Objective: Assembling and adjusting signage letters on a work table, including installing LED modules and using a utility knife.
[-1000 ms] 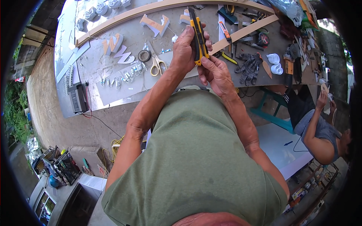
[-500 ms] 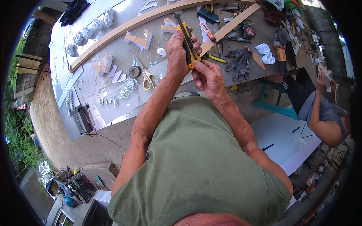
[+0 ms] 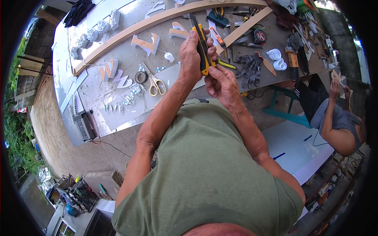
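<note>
My left hand (image 3: 192, 57) is closed around a yellow and black utility knife (image 3: 204, 55), fingers wrapping its far side. The blade end points up and away over the table. At the knife's lower end my right hand (image 3: 225, 82) is closed, its thumb against the handle's butt; its curled fingers are partly hidden. Left of my left forearm lie scissors (image 3: 156, 85) with pale handles and a roll of black tape (image 3: 140, 76). Beyond the hands are wooden-faced letter shapes (image 3: 145, 44) and a small white bottle (image 3: 169, 57).
A long curved wooden strip (image 3: 130, 32) spans the table (image 3: 118, 90). Grey gloves (image 3: 249, 70), a tape measure (image 3: 260, 37), and white curled pieces (image 3: 277, 59) lie at right. LED wiring (image 3: 132, 96) and a power supply (image 3: 84, 125) sit left. Another person (image 3: 338, 118) works at far right.
Both hands and the utility knife have shifted slightly to the right. The knife stays held, with the right thumb still at its lower end.
</note>
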Available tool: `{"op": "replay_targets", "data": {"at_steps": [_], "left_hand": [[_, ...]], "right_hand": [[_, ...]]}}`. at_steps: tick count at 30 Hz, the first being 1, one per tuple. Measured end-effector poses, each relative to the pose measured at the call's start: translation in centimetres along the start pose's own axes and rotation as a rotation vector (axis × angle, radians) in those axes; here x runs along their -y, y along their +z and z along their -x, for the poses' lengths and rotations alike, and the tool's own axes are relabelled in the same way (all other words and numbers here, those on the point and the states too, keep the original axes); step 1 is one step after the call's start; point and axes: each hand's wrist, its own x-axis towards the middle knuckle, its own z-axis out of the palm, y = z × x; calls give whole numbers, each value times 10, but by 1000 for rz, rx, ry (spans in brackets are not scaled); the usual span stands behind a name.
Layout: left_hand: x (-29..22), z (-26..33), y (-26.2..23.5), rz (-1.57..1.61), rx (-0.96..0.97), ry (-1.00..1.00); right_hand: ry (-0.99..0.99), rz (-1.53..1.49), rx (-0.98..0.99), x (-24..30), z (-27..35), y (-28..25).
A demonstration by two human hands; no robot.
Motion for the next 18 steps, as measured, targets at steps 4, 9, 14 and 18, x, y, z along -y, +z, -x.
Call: {"op": "replay_targets", "data": {"at_steps": [4,9,14,18], "left_hand": [[1,-4,3,-5,37,1],[-2,-9,12,-67,147,16],[-4,-22,18,0,144,-120],[2,-36,24,-30,-29,-289]], "right_hand": [[65,-6,72,10,-6,-6],[157,-122,103,18,-8,-4],[-37,75,2,17,-9,0],[-79,93,-68,7,-12,-8]]}}
